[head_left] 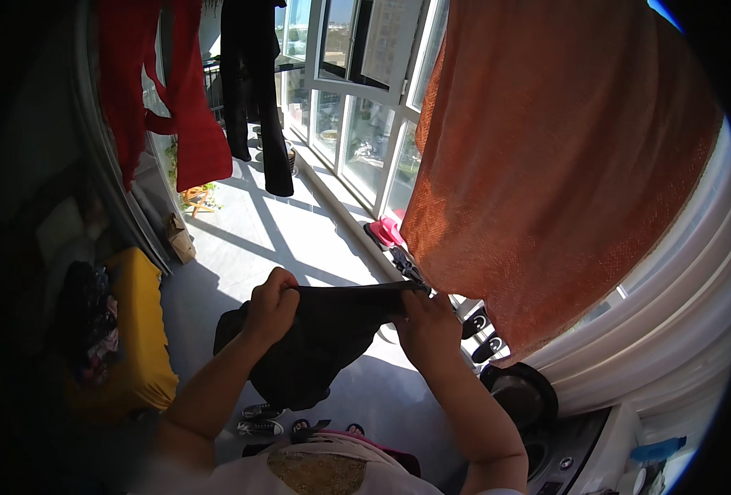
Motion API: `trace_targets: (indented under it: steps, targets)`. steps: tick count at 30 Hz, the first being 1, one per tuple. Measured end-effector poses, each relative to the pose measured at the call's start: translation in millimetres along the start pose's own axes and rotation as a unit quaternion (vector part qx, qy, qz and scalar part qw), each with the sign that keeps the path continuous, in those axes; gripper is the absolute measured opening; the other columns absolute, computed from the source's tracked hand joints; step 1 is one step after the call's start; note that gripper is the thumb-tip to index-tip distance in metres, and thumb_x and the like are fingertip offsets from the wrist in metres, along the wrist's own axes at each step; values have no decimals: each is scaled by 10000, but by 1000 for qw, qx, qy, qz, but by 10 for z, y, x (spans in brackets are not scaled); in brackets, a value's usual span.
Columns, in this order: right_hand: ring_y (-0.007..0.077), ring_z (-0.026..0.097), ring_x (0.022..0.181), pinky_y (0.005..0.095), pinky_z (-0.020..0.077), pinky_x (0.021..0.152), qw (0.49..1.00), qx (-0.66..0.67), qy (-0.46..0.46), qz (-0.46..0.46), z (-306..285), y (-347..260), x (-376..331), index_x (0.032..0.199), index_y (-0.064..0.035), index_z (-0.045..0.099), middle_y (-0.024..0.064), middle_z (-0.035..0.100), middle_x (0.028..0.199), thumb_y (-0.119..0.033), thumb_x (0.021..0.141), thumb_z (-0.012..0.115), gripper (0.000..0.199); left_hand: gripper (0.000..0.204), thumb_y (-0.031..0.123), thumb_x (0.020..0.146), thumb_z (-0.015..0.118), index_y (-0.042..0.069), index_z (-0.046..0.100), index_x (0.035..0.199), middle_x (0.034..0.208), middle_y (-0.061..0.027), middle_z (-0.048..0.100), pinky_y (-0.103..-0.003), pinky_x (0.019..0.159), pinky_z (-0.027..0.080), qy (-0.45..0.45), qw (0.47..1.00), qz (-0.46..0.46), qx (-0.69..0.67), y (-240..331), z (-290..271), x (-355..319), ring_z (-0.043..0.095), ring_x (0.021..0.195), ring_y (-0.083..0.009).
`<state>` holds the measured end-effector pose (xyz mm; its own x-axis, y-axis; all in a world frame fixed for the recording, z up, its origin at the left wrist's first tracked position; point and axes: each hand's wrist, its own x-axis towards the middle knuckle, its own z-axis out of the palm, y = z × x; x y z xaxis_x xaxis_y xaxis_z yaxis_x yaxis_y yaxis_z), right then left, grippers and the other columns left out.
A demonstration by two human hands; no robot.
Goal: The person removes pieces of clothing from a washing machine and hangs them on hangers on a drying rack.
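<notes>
A black garment (308,351) hangs in front of me, its upper edge pulled taut between my two hands. Its kind cannot be made out, as the cloth falls in dark folds. My left hand (273,305) is closed on the left end of that edge. At the other end, my right hand (427,326) pinches the cloth, its fingers partly hidden. The lower part of the garment hangs loose above the floor, with its bulk toward my left hand.
An orange cloth (547,165) hangs at the right by the windows. Red clothing (192,124) and black trousers (254,91) hang at the far left. A yellow-covered piece of furniture (147,330) holds piled clothes. A washing machine (568,454) stands lower right; sneakers (260,426) lie below.
</notes>
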<state>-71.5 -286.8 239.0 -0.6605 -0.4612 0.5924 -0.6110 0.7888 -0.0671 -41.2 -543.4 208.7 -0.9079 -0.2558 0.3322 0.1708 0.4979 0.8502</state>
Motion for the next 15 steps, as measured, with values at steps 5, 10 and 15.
trace_targets:
  steps: [5, 10, 15]
  targets:
    - [272, 518, 764, 365, 433, 677, 966, 97, 229, -70, 152, 245, 248, 863, -52, 623, 87, 562, 828, -64, 679, 684, 194, 122, 155, 904, 490, 33, 486, 904, 583, -13, 467, -240, 477, 349, 28, 977, -76, -196, 66, 10, 171, 432, 511, -79]
    - [339, 476, 1041, 403, 391, 873, 912, 24, 352, 210, 272, 556, 420, 1020, -14, 568, 212, 507, 1094, -29, 747, 664, 290, 412, 419, 877, 582, 30, 480, 969, 578, 6, 468, -205, 480, 336, 98, 969, -140, -179, 528, -288, 571, 414, 495, -54]
    - [392, 447, 1158, 408, 423, 902, 918, 392, -26, -57, 280, -510, 31, 1234, -24, 462, 241, 428, 1271, -238, 719, 760, 633, 320, 383, 835, 660, 106, 500, 841, 590, 46, 373, -204, 520, 316, 153, 864, -264, -400, 421, -305, 892, 340, 530, -67]
